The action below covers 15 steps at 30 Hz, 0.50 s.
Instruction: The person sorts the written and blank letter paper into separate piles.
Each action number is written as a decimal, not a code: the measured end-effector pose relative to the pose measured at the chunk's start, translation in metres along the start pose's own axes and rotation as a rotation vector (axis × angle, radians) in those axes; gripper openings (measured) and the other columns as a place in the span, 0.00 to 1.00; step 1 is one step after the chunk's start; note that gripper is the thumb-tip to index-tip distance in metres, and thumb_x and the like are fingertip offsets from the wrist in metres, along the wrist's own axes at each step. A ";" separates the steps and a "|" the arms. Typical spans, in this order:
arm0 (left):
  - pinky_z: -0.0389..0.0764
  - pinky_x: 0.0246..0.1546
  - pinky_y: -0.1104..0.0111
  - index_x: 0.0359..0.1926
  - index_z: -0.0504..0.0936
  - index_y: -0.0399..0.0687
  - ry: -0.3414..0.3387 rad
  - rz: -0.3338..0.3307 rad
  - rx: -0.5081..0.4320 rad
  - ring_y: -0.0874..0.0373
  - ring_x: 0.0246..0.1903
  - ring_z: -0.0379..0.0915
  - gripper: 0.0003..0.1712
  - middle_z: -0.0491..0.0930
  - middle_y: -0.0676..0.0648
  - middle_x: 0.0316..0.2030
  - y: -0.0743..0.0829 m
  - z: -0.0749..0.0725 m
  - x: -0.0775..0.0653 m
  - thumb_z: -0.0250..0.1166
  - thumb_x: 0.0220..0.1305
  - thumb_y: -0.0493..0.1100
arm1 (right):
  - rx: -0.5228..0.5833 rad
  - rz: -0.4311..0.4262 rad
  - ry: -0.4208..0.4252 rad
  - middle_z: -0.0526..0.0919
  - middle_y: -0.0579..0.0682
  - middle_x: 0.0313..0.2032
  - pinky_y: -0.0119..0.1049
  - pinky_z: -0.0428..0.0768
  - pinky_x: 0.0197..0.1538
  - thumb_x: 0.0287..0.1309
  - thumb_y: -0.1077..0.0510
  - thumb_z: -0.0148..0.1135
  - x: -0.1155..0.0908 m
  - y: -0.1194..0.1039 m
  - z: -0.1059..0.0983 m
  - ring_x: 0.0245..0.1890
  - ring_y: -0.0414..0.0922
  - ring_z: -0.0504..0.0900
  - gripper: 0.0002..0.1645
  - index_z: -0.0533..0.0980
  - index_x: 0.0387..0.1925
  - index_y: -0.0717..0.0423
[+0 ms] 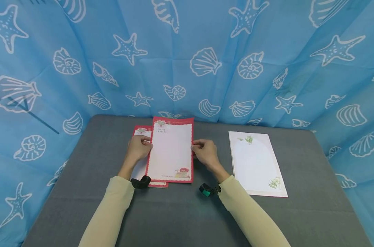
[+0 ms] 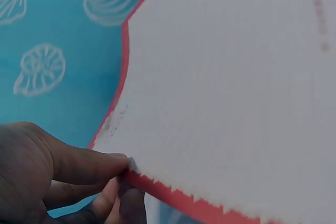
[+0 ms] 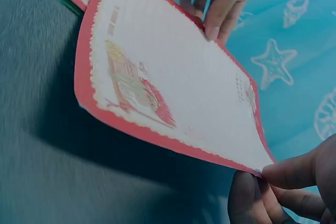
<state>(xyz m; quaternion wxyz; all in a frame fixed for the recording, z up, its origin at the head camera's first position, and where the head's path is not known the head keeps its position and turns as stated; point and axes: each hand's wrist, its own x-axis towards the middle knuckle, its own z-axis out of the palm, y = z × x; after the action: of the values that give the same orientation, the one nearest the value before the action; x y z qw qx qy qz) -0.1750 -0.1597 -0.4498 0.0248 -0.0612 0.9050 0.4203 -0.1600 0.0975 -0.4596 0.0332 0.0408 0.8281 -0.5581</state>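
Note:
A sheet of red-bordered letter paper [image 1: 172,152] is held up above the table, with flowers and small writing at its top left and a red drawing at its lower right. My left hand [image 1: 139,148] pinches its left edge between thumb and fingers. On the opposite edge, my right hand [image 1: 206,152] pinches it the same way. The sheet bows a little in the right wrist view, its shadow on the table below. Partly hidden under it and my left hand lies a stack of similar red-bordered paper [image 1: 158,184].
To the right lies a white paper stack [image 1: 256,164] with green leaf prints at two corners. Everything rests on a grey cloth-covered table [image 1: 180,216]. A blue curtain [image 1: 187,82] with white shells and starfish hangs behind and at both sides.

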 end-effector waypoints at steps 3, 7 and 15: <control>0.79 0.35 0.56 0.52 0.84 0.31 0.024 -0.027 0.029 0.46 0.35 0.81 0.17 0.86 0.37 0.37 -0.008 -0.008 0.002 0.65 0.65 0.35 | 0.015 0.011 -0.022 0.85 0.59 0.34 0.44 0.86 0.35 0.65 0.67 0.63 0.001 -0.004 0.014 0.29 0.49 0.88 0.12 0.82 0.48 0.70; 0.79 0.34 0.58 0.53 0.83 0.32 0.057 -0.085 0.054 0.46 0.36 0.82 0.17 0.86 0.36 0.39 -0.015 -0.017 0.002 0.64 0.65 0.35 | 0.029 0.004 -0.033 0.86 0.58 0.32 0.42 0.86 0.32 0.63 0.68 0.66 0.003 -0.008 0.032 0.26 0.49 0.88 0.12 0.82 0.47 0.70; 0.79 0.40 0.51 0.52 0.83 0.32 0.141 -0.161 0.118 0.42 0.40 0.80 0.16 0.85 0.35 0.40 -0.027 -0.022 -0.002 0.63 0.64 0.35 | -0.024 -0.022 -0.050 0.87 0.56 0.28 0.37 0.85 0.28 0.61 0.68 0.67 0.003 -0.010 0.059 0.23 0.46 0.88 0.11 0.82 0.45 0.69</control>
<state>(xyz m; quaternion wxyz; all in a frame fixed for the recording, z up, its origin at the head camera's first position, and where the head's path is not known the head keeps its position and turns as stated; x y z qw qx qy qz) -0.1689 -0.1936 -0.4555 -0.0019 -0.1614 0.9198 0.3576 -0.1638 0.0394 -0.4723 0.0483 0.0173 0.8341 -0.5492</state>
